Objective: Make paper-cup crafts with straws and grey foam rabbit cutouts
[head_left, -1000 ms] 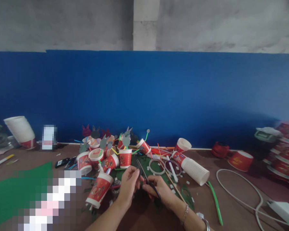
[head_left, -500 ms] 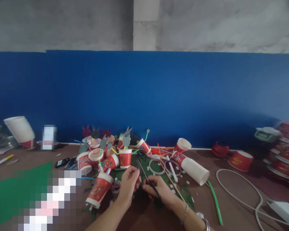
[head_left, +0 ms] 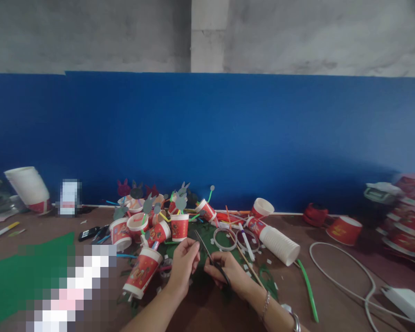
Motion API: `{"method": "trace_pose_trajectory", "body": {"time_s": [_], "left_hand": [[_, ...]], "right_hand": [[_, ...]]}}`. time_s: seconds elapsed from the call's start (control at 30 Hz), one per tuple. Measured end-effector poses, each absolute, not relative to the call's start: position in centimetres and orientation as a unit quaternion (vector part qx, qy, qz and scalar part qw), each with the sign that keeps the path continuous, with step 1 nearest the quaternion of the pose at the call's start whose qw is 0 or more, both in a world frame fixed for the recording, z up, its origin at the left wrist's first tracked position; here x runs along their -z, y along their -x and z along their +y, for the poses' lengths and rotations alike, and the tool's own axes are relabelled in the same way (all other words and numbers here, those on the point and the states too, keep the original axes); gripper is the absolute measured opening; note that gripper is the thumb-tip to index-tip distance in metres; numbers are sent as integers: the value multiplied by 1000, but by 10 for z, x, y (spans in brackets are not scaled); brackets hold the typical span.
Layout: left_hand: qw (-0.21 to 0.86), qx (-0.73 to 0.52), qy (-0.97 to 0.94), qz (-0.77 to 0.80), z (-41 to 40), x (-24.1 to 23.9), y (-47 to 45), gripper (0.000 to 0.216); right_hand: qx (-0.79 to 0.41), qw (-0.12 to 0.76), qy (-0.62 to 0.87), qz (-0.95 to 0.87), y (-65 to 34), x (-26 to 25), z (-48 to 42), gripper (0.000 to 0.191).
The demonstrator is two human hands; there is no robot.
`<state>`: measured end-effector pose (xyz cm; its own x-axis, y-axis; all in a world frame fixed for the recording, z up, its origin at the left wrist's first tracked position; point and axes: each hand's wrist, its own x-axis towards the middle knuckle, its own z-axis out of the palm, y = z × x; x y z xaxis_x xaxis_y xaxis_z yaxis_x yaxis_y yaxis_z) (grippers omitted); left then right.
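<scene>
right fingers [head_left: 212, 271] grip scissors [head_left: 210, 257] slanting forward just beside the left fingers [head_left: 192, 249], whose hold i cannot tell.

The scissors [head_left: 208, 253] at the clock's centre have silver-grey blades and black handles. At twelve o'clock, a wall panel [head_left: 207, 138] is deep blue below mottled grey concrete [head_left: 90, 37]. At three, stacked paper cups [head_left: 280, 246] show white sides and one red, printed wall; between three and four, a strip [head_left: 309, 291] is bright green. At nine, a white-rimmed paper cup [head_left: 143, 272] is red with multicoloured print, and a farther sheet [head_left: 55, 242] is green. At ten, an animal-head cutout [head_left: 123, 187] is magenta.
</scene>
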<state>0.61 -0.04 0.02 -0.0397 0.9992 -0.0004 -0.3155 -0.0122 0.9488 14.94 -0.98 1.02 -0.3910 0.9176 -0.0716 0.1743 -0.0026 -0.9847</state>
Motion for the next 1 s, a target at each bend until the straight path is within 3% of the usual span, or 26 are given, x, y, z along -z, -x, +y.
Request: {"method": "trace_pose_trajectory", "body": {"time_s": [0.27,0.47,0.73,1.0], "left_hand": [[569,-589,-400,412,0,-1,-6,28],[587,-544,-422,426,-6,-7,-8,27],[626,-501,-452,392,-9,-6,-13,30],[604,-551,-413,401,-6,-4,-10,37]], "right_hand": [[-554,347,452,-607,-146,-13,-12,34],[-545,441,443,-558,-144,-15,-9,36],[-544,478,446,-525,-143,-17,-10,35],[-548,444,425,-568,-140,-5,-9,37]]}}
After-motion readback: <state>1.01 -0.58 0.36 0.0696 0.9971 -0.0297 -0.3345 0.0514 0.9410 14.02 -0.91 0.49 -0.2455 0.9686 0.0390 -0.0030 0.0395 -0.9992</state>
